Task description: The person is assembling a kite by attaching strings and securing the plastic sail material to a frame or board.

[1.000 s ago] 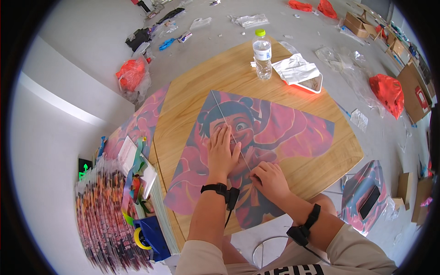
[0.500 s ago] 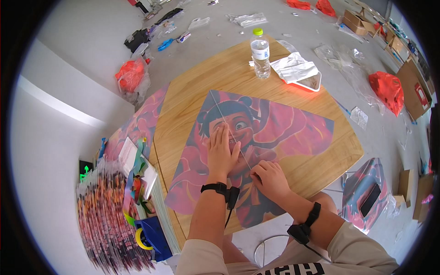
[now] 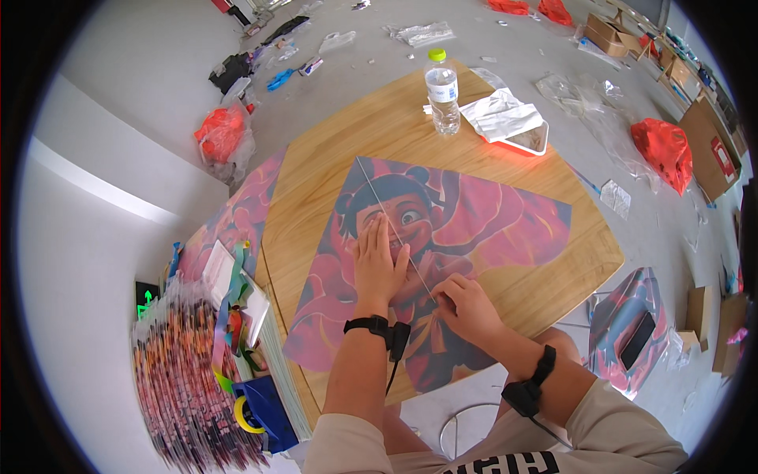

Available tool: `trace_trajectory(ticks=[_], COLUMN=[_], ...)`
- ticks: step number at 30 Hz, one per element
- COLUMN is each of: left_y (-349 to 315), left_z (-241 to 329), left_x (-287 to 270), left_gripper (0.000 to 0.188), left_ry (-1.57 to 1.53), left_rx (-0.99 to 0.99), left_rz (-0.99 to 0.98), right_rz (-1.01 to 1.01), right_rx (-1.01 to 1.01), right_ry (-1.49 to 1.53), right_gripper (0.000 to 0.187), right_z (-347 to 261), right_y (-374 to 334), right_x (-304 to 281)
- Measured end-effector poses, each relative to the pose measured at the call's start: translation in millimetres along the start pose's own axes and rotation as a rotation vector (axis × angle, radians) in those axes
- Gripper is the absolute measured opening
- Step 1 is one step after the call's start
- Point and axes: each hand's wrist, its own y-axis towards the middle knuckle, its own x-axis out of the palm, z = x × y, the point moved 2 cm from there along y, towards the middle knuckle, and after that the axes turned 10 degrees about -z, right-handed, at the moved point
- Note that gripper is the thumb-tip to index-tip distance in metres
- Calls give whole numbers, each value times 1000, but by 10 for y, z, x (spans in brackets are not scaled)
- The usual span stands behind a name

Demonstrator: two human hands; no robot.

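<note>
A kite-shaped printed sheet (image 3: 505,213), pink and purple with a cartoon figure, lies spread on the wooden table in front of me. Down its middle runs a thin pale rod (image 3: 371,182) from the far corner toward my right hand. My left hand (image 3: 380,268) lies flat on the sheet, fingers stretched out, beside the rod and partly over the printed figure. At the rod's near end my right hand (image 3: 464,306) is closed in a pinch, thumb and fingertips together; the exact grip is partly hidden by the fingers.
On the wooden table (image 3: 324,146) stand a water bottle (image 3: 444,99) and a red-rimmed container (image 3: 537,141) with white tissue. Left are stacked printed sheets (image 3: 181,371), ribbons and yellow tape (image 3: 246,415). A phone (image 3: 638,340) rests on another printed piece at right. Bags and cartons litter the floor.
The view has shifted slightly. My right fingertips have lifted or turned a little at the rod's near end. My left hand stays flat on the sheet.
</note>
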Motion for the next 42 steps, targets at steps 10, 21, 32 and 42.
trace_trajectory(ticks=[10, 21, 32, 42], left_y=[-31, -910, -3694, -5272], left_z=[3, 315, 270, -841], left_x=[5, -303, -1320, -1729], left_gripper=[75, 49, 38, 20], left_ry=[-56, -632, -747, -76], left_rx=[11, -46, -426, -782], left_rz=[30, 479, 620, 858], right_rz=[-7, 47, -2, -56], right_rx=[-15, -56, 160, -15], right_ry=[-34, -65, 89, 157], right_gripper=[18, 15, 24, 17], right_z=[-52, -97, -621, -471], right_y=[-68, -369, -1178, -2764], right_x=[-49, 1, -510, -650])
